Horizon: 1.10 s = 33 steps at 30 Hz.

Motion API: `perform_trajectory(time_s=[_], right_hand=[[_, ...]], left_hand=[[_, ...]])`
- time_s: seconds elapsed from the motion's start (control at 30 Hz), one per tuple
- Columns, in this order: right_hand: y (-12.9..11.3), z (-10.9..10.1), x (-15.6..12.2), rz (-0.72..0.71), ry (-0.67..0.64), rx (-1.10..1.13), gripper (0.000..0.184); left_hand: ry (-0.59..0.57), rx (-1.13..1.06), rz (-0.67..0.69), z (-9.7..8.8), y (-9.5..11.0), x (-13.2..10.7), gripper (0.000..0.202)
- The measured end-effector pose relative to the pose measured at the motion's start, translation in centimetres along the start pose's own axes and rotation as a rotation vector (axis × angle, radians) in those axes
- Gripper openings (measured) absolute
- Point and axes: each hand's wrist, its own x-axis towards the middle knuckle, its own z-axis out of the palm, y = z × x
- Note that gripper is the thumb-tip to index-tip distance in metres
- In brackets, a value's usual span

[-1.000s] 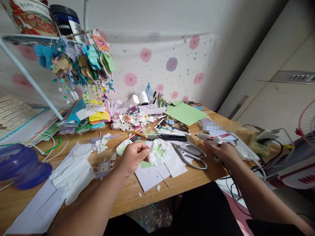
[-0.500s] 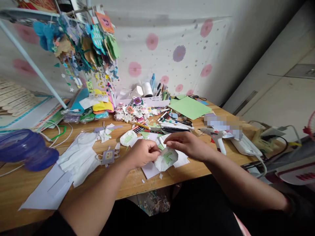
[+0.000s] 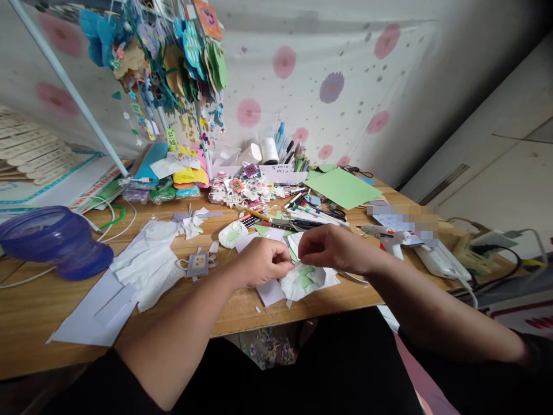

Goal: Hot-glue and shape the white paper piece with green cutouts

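Observation:
A crumpled white round paper piece (image 3: 309, 285) with light green shapes on it lies tilted near the table's front edge. My left hand (image 3: 265, 262) is closed in a pinch at its upper left edge. Just above that piece, my right hand (image 3: 334, 248) has its thumb and fingers pinched together, close to the left fingertips. Whatever sits between the right fingertips is too small or hidden to make out. Under the hands lie pale lilac paper (image 3: 271, 293) and white scraps. A similar white and green round piece (image 3: 233, 234) rests behind my left hand.
Pens and markers (image 3: 317, 214) spread behind my hands, with a green sheet (image 3: 343, 187) beyond. To the right lies a white glue gun (image 3: 391, 236). On the left are white cloth-like material (image 3: 149, 259) and a blue-purple container (image 3: 56, 242). Paper ornaments (image 3: 196, 52) hang above.
My view has shifted slightly. My right hand has curled from loosely bent fingers into a pinch nearer the left fingertips. The round piece appears flatter and a little lower.

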Motion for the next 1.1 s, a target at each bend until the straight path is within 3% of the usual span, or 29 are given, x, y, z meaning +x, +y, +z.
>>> perform_trajectory(time_s=[0.17, 0.4, 0.63, 1.0, 1.1], right_hand=[[0.3, -0.2, -0.4, -0.019, -0.027, 0.138, 0.011], [-0.3, -0.2, -0.6, -0.019, 0.083, 0.207, 0.010], [-0.5, -0.4, -0.1, -0.031, 0.083, 0.231, 0.011], [0.7, 0.7, -0.5, -0.127, 0.051, 0.563, 0.013], [0.7, 0.8, -0.4, -0.125, 0.063, 0.554, 0.013]], left_hand=[[-0.072, -0.103, 0.046, -0.3, -0.1, -0.1, 0.011], [-0.065, -0.189, 0.071, -0.6, 0.2, -0.1, 0.033], [0.039, -0.227, 0.040, -0.2, -0.5, 0.0, 0.016], [-0.004, -0.491, 0.005, -0.6, -0.2, -0.3, 0.013], [-0.035, -0.672, -0.091, -0.6, -0.2, -0.2, 0.027]])
